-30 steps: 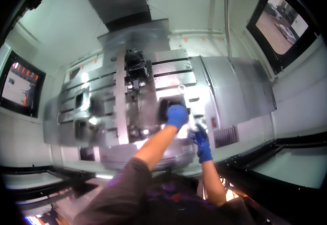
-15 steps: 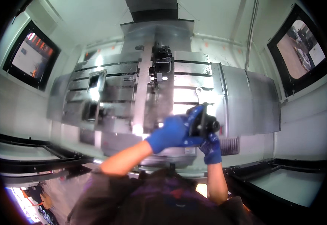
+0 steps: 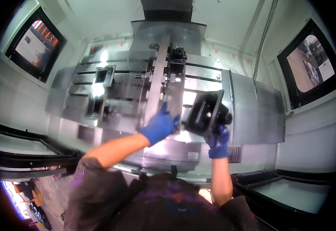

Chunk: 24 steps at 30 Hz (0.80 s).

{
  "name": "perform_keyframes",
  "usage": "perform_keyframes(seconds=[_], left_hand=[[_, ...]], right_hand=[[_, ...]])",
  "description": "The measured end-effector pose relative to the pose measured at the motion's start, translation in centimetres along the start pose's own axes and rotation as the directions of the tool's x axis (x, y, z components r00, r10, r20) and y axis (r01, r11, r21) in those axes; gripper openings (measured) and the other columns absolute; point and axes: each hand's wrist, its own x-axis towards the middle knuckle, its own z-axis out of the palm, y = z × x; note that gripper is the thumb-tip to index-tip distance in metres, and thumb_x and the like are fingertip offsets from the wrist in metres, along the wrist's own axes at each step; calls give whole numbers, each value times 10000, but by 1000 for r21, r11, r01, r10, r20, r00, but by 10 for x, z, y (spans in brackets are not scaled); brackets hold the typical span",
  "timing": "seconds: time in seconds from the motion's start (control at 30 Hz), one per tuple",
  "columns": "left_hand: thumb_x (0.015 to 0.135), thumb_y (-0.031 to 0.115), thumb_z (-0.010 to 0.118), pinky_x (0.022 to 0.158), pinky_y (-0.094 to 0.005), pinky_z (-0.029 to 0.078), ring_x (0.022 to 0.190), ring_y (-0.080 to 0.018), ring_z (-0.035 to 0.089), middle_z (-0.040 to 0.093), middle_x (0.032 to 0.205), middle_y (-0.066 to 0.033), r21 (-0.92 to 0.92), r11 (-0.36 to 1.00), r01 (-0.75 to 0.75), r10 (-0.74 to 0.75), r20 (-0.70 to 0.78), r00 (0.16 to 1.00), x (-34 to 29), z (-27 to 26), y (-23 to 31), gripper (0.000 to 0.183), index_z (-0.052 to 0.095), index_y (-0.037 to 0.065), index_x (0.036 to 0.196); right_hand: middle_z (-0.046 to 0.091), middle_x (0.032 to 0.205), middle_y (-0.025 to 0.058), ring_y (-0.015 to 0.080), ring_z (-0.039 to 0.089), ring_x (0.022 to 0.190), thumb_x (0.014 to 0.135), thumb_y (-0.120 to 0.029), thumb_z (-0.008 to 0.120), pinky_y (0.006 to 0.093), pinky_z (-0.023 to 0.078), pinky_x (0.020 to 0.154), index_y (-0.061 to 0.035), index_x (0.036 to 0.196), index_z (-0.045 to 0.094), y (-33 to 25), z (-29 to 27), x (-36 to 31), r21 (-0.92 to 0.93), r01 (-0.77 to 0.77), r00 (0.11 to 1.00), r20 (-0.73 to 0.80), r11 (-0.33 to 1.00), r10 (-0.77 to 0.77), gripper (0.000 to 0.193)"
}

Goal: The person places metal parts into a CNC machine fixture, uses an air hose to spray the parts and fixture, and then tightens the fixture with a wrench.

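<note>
Right hand (image 3: 217, 141), gloved in blue, grasps a black angular part (image 3: 201, 112) from its near side, holding it tilted over the right portion of the slotted metal table (image 3: 204, 73) — its surfaces dark and glossy with small bright glints, a straight-edged plate (image 3: 217, 106) along one side, a rounded knob (image 3: 228, 118) projecting at the right. Left hand (image 3: 160, 125), likewise gloved, is released, fingers parted and nothing visible in its grip — contact with the adjacent long steel bar (image 3: 161, 61) cannot be determined.
</note>
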Motion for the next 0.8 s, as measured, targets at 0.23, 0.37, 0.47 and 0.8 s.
perform_keyframes(seconds=[0.23, 0.37, 0.47, 0.8], left_hand=[[887, 212, 595, 1069, -423, 361, 1107, -270, 589, 575, 1244, -151, -578, 794, 189, -567, -591, 574, -31, -47, -52, 414, 547, 46, 1263], [851, 228, 682, 1018, -371, 428, 1320, -310, 381, 512, 1314, -159, -940, 342, -10, -760, -282, 586, -24, -11, -45, 565, 460, 41, 1336], [844, 304, 697, 1101, -383, 340, 1372, -325, 315, 415, 1424, -170, -645, 718, 263, -618, -416, 667, -11, 6, -35, 674, 403, 22, 1381], [829, 629, 566, 1120, -378, 302, 1440, -318, 166, 294, 1519, -147, -502, 748, 434, -591, -206, 780, -5, -5, -44, 814, 534, -64, 1255]], right_hand=[[629, 1187, 138, 301, 604, 1063, 791, -61, 546, 459, 490, 906, -56, 1221, 570, 31, 21, 60, -98, -16, 999, -43, 995, 12, 430], [538, 1217, 150, 326, 632, 956, 745, -43, 571, 474, 575, 815, -153, 1386, 371, 62, 7, 84, -226, -55, 981, -194, 972, 10, 679], [538, 1215, 133, 295, 635, 972, 741, -28, 571, 460, 571, 829, -170, 1433, 321, 83, 7, 86, -264, -82, 978, -206, 961, 27, 750], [597, 1041, 134, 263, 638, 892, 878, -114, 496, 432, 576, 741, -83, 1264, 455, 102, 32, 95, -502, -174, 962, -269, 847, 38, 389]])
